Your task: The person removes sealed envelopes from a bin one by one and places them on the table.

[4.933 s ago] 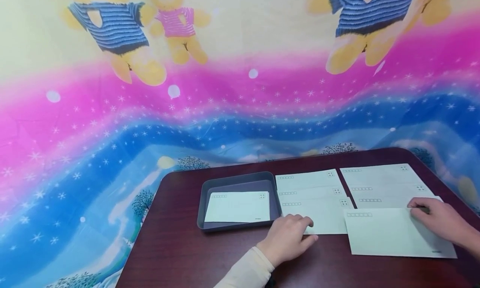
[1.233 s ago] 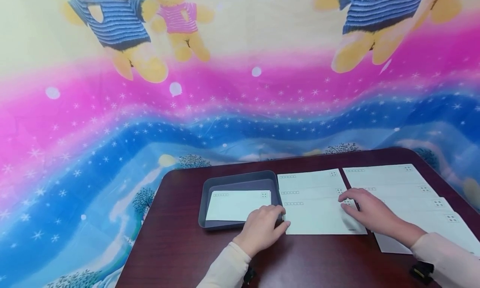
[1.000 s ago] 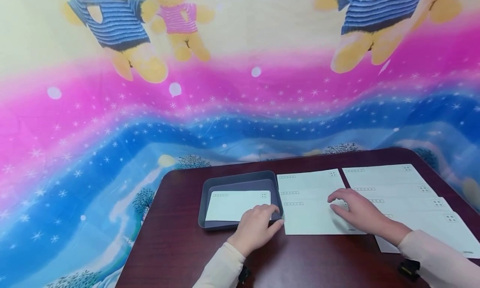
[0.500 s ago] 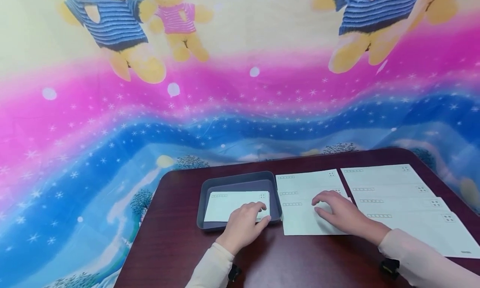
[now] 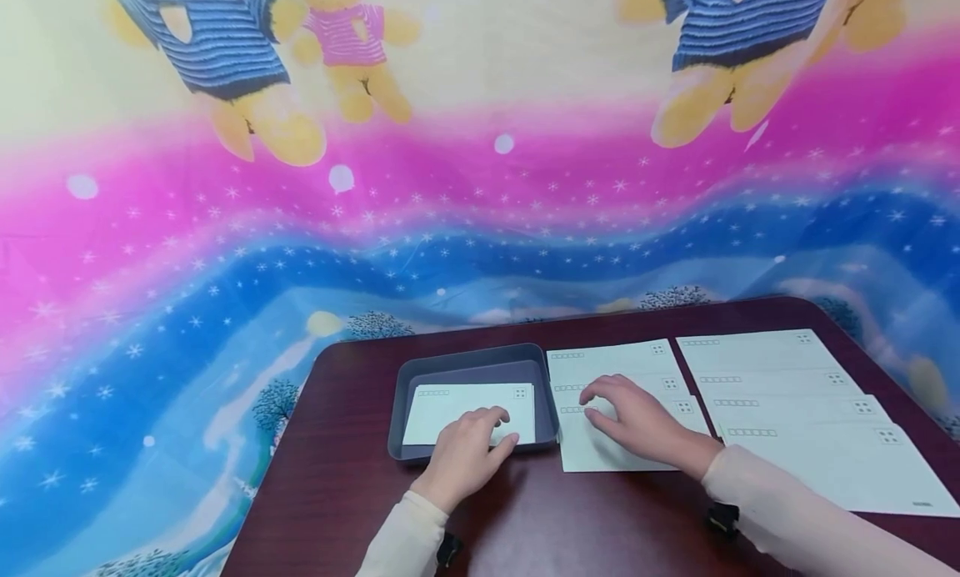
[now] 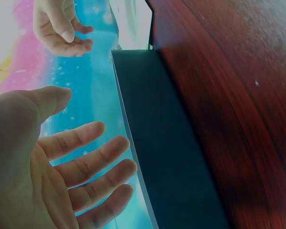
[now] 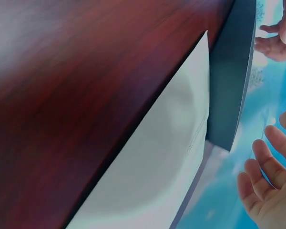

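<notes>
My left hand point(image 5: 463, 459) hovers over the front edge of a dark grey tray point(image 5: 400, 410), its fingers loosely bent and holding nothing. Inside the tray lies a small stack of white envelopes point(image 5: 442, 414). To the right, my right hand point(image 5: 637, 423) is above the middle column of overlapping envelopes point(image 5: 585, 452), thumb and fingers apart with nothing between them. Another overlapping column of envelopes point(image 5: 847, 469) lies at the far right. In the left wrist view the relaxed left fingers are close to the tray's outer wall point(image 6: 157, 133).
All of it stands on a dark red-brown table point(image 5: 337, 477) with rounded far corners. Behind hangs a printed cloth point(image 5: 480, 185) with bears and snowflakes. The tray's right side sits right against the middle envelope column.
The envelope my right hand held earlier now lies at the front of the right column. Since then both hands have drifted left, the right over the middle column and the left over the tray.
</notes>
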### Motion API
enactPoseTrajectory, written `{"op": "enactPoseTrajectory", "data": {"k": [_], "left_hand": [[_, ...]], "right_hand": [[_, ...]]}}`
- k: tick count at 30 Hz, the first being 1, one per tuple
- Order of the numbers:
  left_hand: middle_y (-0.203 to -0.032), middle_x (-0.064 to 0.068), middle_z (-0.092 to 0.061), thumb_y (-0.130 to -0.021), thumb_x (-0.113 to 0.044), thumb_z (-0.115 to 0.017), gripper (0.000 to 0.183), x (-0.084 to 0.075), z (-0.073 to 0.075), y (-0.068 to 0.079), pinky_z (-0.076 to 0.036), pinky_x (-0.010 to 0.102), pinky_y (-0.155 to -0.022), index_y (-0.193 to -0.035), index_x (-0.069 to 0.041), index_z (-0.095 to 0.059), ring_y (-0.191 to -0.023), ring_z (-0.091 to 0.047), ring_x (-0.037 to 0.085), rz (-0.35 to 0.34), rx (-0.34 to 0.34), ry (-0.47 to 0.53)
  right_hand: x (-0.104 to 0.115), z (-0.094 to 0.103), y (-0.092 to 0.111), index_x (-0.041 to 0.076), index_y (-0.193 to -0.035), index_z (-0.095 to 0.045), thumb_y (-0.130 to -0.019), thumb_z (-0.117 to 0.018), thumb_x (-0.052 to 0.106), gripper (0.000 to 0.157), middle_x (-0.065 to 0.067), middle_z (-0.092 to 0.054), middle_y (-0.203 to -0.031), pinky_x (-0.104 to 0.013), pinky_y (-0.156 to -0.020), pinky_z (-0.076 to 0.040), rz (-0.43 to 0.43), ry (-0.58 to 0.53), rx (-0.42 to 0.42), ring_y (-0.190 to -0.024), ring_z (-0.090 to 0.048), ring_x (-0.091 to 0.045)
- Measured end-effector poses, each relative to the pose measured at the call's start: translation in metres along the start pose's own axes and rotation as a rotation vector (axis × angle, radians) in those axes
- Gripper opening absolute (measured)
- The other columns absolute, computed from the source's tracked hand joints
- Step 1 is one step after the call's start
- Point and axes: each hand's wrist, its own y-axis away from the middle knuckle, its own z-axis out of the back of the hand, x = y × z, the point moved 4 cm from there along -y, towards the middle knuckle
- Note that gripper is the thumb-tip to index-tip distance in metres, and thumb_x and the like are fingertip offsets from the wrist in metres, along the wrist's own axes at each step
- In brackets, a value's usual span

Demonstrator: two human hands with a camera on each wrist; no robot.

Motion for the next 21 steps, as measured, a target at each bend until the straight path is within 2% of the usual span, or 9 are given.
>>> {"op": "enactPoseTrajectory", "data": {"k": [6,13,21], "left_hand": [[-0.110,0.001,-0.075,-0.097,-0.038,-0.065,0.029,0.009,0.002,0.004,-0.056,0.039,-0.077,-0.115,-0.016,-0.070,-0.098,-0.070,0.020,0.014,-0.003,0.008],[-0.107,0.003,-0.076,-0.097,-0.037,-0.066,0.029,0.021,0.005,0.008,-0.056,0.039,-0.076,-0.114,-0.015,-0.070,-0.095,-0.070,0.021,0.039,-0.016,-0.022],[-0.106,0.003,-0.076,-0.095,-0.034,-0.070,0.029,0.030,0.006,0.008,-0.056,0.037,-0.071,-0.115,-0.013,-0.070,-0.088,-0.070,0.020,0.033,-0.051,-0.034]], "right_hand": [[0.019,-0.015,-0.019,0.013,-0.108,-0.072,-0.094,-0.069,0.016,0.015,-0.001,-0.071,-0.113,-0.047,-0.097,-0.052,0.032,-0.015,0.013,-0.112,-0.062,-0.023],[0.035,-0.031,-0.037,0.010,-0.113,-0.072,-0.095,-0.069,0.018,0.020,-0.003,-0.070,-0.114,-0.047,-0.098,-0.051,0.004,-0.058,0.052,-0.114,-0.061,-0.024],[0.048,-0.050,-0.056,0.008,-0.120,-0.069,-0.095,-0.069,0.017,0.026,-0.006,-0.069,-0.119,-0.048,-0.096,-0.052,0.042,-0.030,0.086,-0.114,-0.062,-0.026]]}}
